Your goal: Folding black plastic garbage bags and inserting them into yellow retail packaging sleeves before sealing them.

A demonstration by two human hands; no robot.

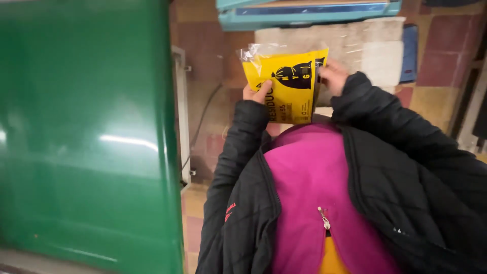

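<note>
Packet (286, 86): yellow with black print and a black bag-shaped figure, clear plastic at the top edge. Jacket (406, 177): black, quilted, small red mark on the left sleeve; top (309, 177) beneath: magenta, over an orange layer (332, 259). Panel (86, 132): glossy green; floor (441, 45): chequered dull red and ochre tiles; frame (304, 12): teal.

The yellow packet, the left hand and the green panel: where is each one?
yellow packet (289, 81), head view, middle of its printed face.
left hand (257, 94), head view, knuckles at packet's edge.
green panel (86, 132), head view, glossy middle.
</note>
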